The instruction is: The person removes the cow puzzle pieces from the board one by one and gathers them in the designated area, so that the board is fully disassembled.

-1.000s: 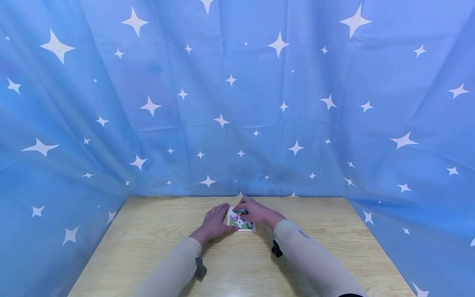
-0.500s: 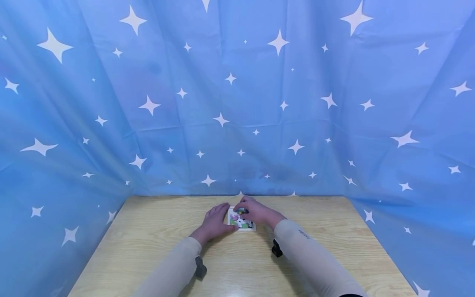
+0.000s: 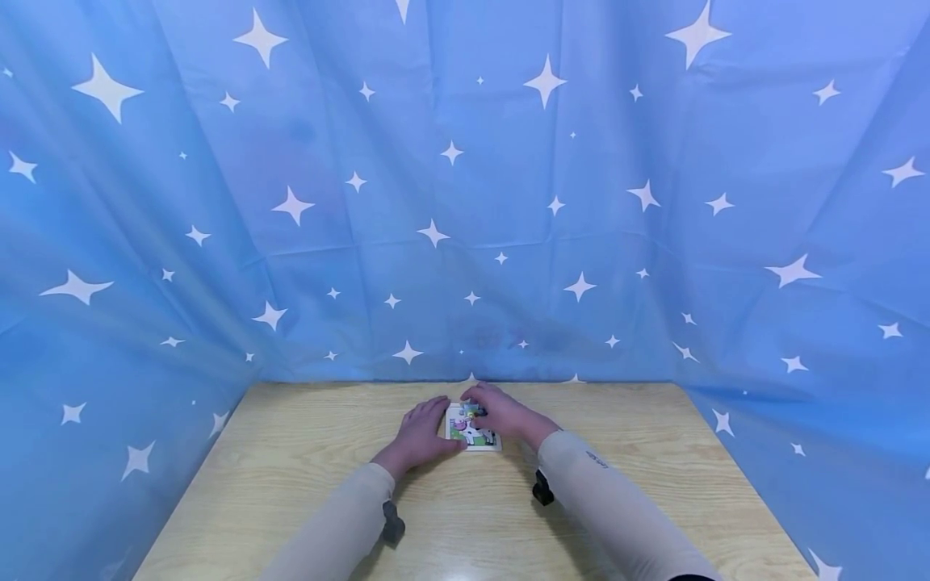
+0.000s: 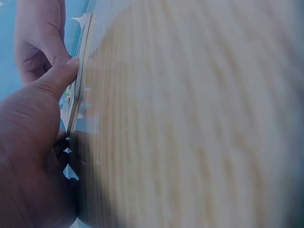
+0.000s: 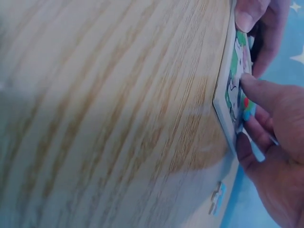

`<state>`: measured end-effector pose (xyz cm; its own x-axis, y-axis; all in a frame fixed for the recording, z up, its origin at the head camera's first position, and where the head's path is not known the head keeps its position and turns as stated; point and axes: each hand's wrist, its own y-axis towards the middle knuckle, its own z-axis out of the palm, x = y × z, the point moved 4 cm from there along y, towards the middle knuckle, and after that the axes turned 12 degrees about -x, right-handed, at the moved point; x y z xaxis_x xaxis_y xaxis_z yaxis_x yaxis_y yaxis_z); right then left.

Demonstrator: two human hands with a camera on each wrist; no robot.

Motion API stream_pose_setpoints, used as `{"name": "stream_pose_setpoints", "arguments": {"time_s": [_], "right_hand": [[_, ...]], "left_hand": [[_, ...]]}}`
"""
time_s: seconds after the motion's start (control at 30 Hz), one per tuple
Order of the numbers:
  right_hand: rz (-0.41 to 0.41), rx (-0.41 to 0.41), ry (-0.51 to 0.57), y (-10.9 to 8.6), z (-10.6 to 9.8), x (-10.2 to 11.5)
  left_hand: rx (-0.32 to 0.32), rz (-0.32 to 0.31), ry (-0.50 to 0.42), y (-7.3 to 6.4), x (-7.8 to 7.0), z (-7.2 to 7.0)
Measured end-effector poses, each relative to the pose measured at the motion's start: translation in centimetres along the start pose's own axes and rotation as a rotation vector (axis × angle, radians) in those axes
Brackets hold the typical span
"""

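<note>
A small jigsaw puzzle board (image 3: 479, 439) with a cow picture and a pale frame lies near the table's far edge. My left hand (image 3: 416, 437) holds it at the left side, thumb on its near edge and fingers spread along the far left. Over the board's upper right, my right hand (image 3: 506, 414) has its thumb and fingers round a colourful puzzle piece (image 5: 247, 107). That piece is partly hidden by the fingers, and I cannot tell whether it sits flush. In the right wrist view, the right thumb touches the picture.
A loose puzzle piece (image 5: 217, 198) lies on the wooden table (image 3: 465, 516) beside the board in the right wrist view. Behind the table hangs a blue curtain (image 3: 494, 202) with white stars, which also runs along both sides.
The right hand's fingers have shifted slightly at the puzzle's upper part, and more of the colourful piece shows. The left hand and the board stay in place.
</note>
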<state>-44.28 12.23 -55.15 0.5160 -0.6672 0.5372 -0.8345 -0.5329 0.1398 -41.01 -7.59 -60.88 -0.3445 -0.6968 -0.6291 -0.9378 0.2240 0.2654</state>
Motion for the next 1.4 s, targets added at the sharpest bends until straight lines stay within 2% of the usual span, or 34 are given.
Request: {"name": "stream_pose_setpoints", "arguments": {"time_s": [0.43,0.63,0.97,1.17,1.4], "right_hand": [[0.046,-0.038,0.108,-0.3,-0.2,-0.3],[0.055,-0.043,0.114,-0.3,-0.4,-0.6],[-0.003,-0.156,0.041,-0.9,-0.2,-0.5],[-0.010,-0.184,0.103,-1.5,-0.6,-0.2],[-0.044,-0.198,0.125,-2.1,-1.2,-0.1]], "left_hand": [[-0.001,-0.004,-0.011,-0.1,-0.1,-0.1],[0.001,-0.013,-0.009,-0.2,-0.3,-0.2],[0.006,-0.015,0.017,-0.5,-1.0,-0.6],[-0.004,-0.011,0.007,-0.4,-0.8,-0.5],[0.020,-0.013,0.039,-0.8,-2.0,-1.3]]}}
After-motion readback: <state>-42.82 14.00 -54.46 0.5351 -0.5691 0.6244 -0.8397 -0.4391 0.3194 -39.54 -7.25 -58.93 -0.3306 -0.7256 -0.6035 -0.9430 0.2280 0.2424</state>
